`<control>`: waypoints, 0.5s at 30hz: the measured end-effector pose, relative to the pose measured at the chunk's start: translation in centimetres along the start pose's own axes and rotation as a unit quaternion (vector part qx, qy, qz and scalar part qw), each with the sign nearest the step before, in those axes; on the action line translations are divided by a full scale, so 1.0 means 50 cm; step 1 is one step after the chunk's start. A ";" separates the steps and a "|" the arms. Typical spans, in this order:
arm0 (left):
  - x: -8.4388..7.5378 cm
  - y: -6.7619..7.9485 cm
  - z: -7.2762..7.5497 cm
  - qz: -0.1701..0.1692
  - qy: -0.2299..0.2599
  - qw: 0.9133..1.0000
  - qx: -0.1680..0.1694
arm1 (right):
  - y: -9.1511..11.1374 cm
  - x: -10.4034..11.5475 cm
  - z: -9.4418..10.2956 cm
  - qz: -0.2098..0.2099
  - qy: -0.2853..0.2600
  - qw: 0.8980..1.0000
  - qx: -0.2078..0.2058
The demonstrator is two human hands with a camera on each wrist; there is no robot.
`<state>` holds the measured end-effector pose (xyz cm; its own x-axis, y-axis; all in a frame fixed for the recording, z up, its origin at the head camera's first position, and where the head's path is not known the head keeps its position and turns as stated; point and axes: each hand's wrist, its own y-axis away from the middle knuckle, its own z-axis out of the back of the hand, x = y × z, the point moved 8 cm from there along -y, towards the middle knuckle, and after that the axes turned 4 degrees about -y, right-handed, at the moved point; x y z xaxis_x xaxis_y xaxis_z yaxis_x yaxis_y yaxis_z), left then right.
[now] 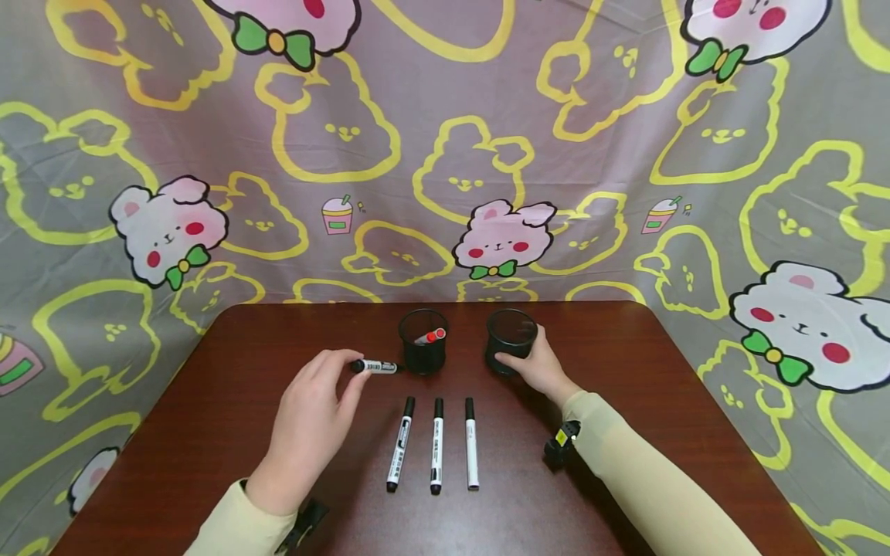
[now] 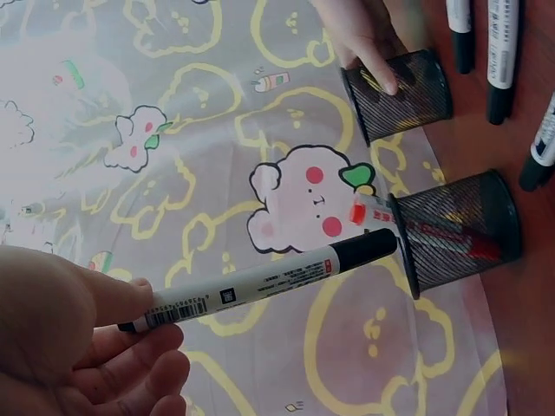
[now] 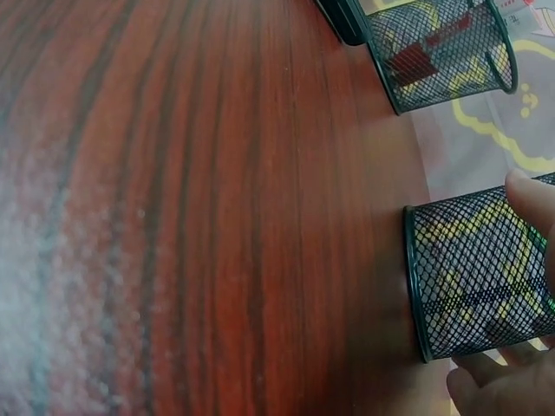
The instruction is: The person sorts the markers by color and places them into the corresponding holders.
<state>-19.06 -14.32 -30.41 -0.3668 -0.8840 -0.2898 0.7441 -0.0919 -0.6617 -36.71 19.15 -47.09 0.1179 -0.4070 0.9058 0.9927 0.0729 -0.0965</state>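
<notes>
The left hand (image 1: 313, 417) pinches a black-capped marker (image 1: 381, 367) near its barcode end, the thumb laid along one side and the fingers under the other. The marker juts out roughly level from the fingertips, black cap leading, towards the left mesh cup (image 1: 424, 359) just beyond; whether cap and cup touch, I cannot tell. The barrel looks like stiff, smooth plastic: probably light, hard to break, apt to roll or twist in so short a pinch. A hold nearer mid-barrel should steady it, while this end grip leaves the cap side free.

Inside that cup, past the left hand's fingertips, leans at least one red-capped marker (image 1: 433, 337).

Farther to the left hand's right, the right hand (image 1: 545, 369) grips the right mesh cup (image 1: 502, 349), thumb across the near side, fingers round the other. Its wire wall is likely light and fairly rigid, easily tipped if knocked; low on the body seems a sound place to hold it.

On the table (image 1: 229, 417), between the two hands and nearer the person, lie three loose markers (image 1: 436, 446), side by side.
</notes>
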 end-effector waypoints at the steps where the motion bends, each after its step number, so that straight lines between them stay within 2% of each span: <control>1: -0.004 -0.003 0.000 -0.002 0.002 1.000 -0.002 | 0.000 0.000 0.000 0.002 -0.003 1.000 0.001; 9: -0.028 -0.022 -0.007 -0.015 0.026 0.999 -0.017 | -0.002 -0.001 0.000 0.012 -0.013 1.000 0.002; 15: -0.047 -0.039 -0.019 -0.014 0.049 0.999 -0.009 | -0.002 -0.006 -0.003 0.003 -0.022 1.000 0.007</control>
<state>-20.20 -11.64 -29.10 -0.4411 -0.8318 -0.3370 0.7229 -0.1068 -0.6826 -36.82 19.11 -47.42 0.1215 -0.3662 0.9226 0.9916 0.0872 -0.0960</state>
